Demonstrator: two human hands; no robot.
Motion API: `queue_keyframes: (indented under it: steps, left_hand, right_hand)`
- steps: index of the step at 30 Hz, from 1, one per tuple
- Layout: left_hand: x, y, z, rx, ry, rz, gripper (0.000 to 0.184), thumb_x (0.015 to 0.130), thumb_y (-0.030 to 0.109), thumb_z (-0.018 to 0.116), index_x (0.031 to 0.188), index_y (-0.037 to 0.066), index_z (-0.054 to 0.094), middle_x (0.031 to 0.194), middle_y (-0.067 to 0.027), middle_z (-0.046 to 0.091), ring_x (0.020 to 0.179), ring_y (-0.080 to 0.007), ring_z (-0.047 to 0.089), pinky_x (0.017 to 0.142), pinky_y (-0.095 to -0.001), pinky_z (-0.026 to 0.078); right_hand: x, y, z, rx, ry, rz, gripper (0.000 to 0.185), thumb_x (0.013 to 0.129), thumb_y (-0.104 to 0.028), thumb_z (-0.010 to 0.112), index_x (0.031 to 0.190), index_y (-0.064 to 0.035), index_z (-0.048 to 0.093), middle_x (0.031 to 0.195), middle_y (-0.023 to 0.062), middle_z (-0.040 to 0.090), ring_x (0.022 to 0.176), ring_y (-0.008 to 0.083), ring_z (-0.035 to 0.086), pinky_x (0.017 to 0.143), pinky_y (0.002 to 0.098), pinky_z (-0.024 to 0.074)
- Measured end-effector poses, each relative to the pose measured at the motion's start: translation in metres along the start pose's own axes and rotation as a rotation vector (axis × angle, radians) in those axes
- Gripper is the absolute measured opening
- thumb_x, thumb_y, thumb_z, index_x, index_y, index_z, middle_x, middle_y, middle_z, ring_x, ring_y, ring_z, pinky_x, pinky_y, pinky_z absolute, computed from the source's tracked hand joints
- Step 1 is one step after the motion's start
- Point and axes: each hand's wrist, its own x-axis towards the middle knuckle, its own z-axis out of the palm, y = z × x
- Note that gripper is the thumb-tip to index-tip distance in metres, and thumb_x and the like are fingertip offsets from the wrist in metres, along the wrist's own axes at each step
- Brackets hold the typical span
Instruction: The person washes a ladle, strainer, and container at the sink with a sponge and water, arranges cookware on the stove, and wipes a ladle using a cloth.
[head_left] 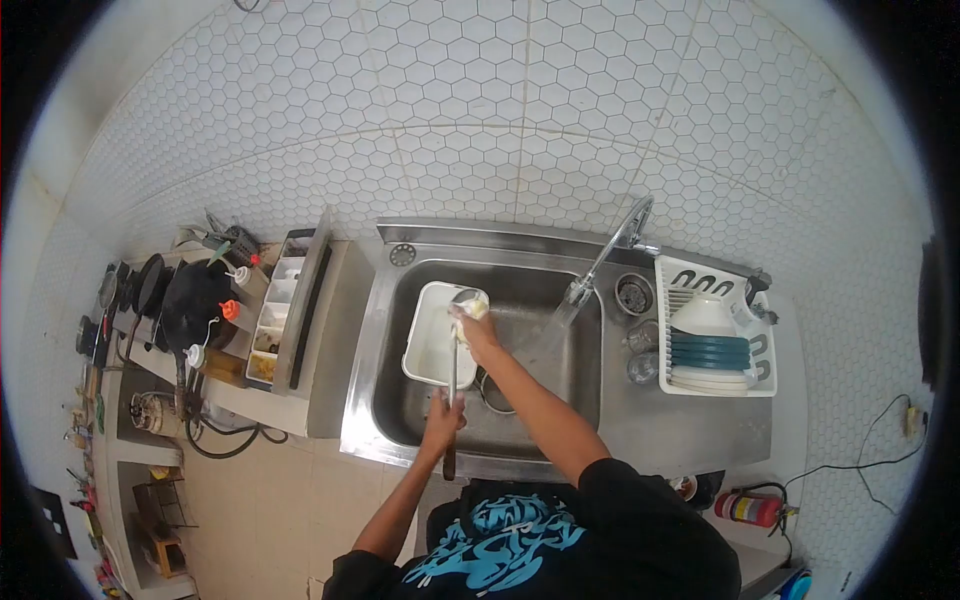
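Observation:
My left hand [441, 425] is closed around the handle of a metal ladle [452, 370], whose dark grip end points toward my body. At the far end, my right hand [477, 335] presses a pale yellowish sponge or cloth [470, 310] against the ladle's head. The fingers partly hide both. Below them stands a white rectangular basin [426, 345] in the left part of the steel sink [540, 400]. A round metal item [494, 395] lies on the sink floor, partly covered by my right forearm.
Water runs from the faucet [580, 290] into the sink's right side. Farther right are clear glasses [643, 368] and a white dish rack [765, 350] with bowls and plates. A counter at left holds squeeze bottles [225, 368], a condiment box [275, 315] and dark pans [195, 300].

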Motion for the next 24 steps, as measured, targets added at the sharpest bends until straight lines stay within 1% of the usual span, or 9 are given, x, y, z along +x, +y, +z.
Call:
queue_keyframes:
  steps: [1,5,7,11,12,18,19,21,24]
  left_hand:
    - [0.006,0.005,-0.004,-0.545,-0.142,-0.346,0.022,0.094,0.03,0.049,0.09,0.008,0.05,0.055,-0.0024,0.045,0.041,-0.0162,0.041,0.043,-0.0311,0.035]
    - [0.02,0.037,-0.023,-0.761,-0.259,-0.528,0.026,0.097,0.036,0.045,0.084,0.013,0.044,0.057,0.0066,0.031,0.045,-0.0046,0.027,0.044,-0.0231,0.027]
    - [0.03,0.027,-0.027,-0.528,-0.226,-0.412,0.027,0.097,0.037,0.043,0.084,0.013,0.043,0.058,0.0056,0.032,0.046,-0.0059,0.029,0.044,-0.0231,0.028]
    - [0.031,0.009,-0.027,-0.465,-0.169,-0.36,0.026,0.097,0.037,0.043,0.083,0.015,0.044,0.058,0.007,0.031,0.047,-0.0049,0.03,0.044,-0.0226,0.028]
    - [0.031,0.0,-0.026,-0.436,-0.181,-0.369,0.027,0.097,0.035,0.042,0.083,0.012,0.046,0.057,0.0035,0.035,0.047,-0.0087,0.034,0.044,-0.0259,0.03]
    - [0.016,0.007,0.004,0.403,-0.028,0.093,0.031,0.097,0.027,0.042,0.083,0.0,0.049,0.064,-0.0212,0.052,0.057,-0.0377,0.052,0.051,-0.0433,0.039]
    - [0.012,0.013,0.006,0.526,0.008,0.151,0.032,0.096,0.026,0.042,0.084,-0.003,0.05,0.068,-0.0279,0.054,0.064,-0.0457,0.055,0.055,-0.0473,0.041]
    - [0.004,0.016,0.01,0.515,0.028,0.15,0.032,0.096,0.025,0.042,0.086,-0.003,0.051,0.069,-0.0285,0.055,0.067,-0.0468,0.055,0.055,-0.0484,0.04]
    - [-0.001,0.03,0.005,0.517,0.067,0.086,0.031,0.096,0.025,0.042,0.088,-0.004,0.051,0.071,-0.0293,0.056,0.072,-0.0481,0.056,0.057,-0.0501,0.04]
  right_hand:
    - [-0.008,-0.006,0.001,0.295,-0.163,0.081,0.029,0.081,-0.025,0.069,0.099,-0.004,0.061,0.091,0.0041,0.065,0.079,0.018,0.062,0.062,0.0329,0.0501]
    - [-0.023,-0.005,-0.005,0.348,-0.316,0.267,0.027,0.084,-0.023,0.066,0.104,-0.0053,0.061,0.091,0.0022,0.064,0.077,0.0161,0.062,0.06,0.0289,0.0494]
    - [-0.021,0.014,-0.009,0.061,0.081,0.067,0.024,0.087,-0.021,0.063,0.106,-0.0077,0.059,0.082,0.0016,0.062,0.07,0.0172,0.059,0.064,0.034,0.0494]
    - [-0.037,0.017,-0.019,-0.492,0.565,-0.594,0.044,0.073,-0.007,0.064,0.116,-0.0036,0.056,0.12,0.0198,0.05,0.116,0.0393,0.043,0.095,0.0498,0.0317]
    - [-0.057,-0.006,-0.012,-0.671,0.448,-0.589,0.052,0.066,-0.004,0.063,0.117,-0.0009,0.054,0.133,0.0236,0.036,0.128,0.0396,0.028,0.102,0.0524,0.022]
    - [-0.069,-0.059,0.001,-1.314,-0.067,-1.036,0.036,0.072,-0.008,0.06,0.107,-0.0028,0.061,0.119,0.0251,0.049,0.119,0.0384,0.043,0.096,0.0509,0.0346]
    - [-0.06,-0.067,0.004,-1.314,-0.063,-1.04,0.036,0.072,-0.008,0.06,0.107,-0.0028,0.061,0.119,0.0251,0.049,0.119,0.0384,0.043,0.096,0.0509,0.0346]
    - [-0.041,-0.082,0.011,-1.234,0.055,-0.271,0.03,0.078,-0.011,0.058,0.107,-0.0026,0.062,0.108,0.0223,0.059,0.106,0.0381,0.055,0.087,0.0441,0.044]
    - [0.019,-0.046,-0.014,-0.737,0.112,-0.185,0.031,0.083,-0.022,0.056,0.101,0.0027,0.062,0.089,0.0219,0.065,0.091,0.0406,0.062,0.077,0.044,0.0495]
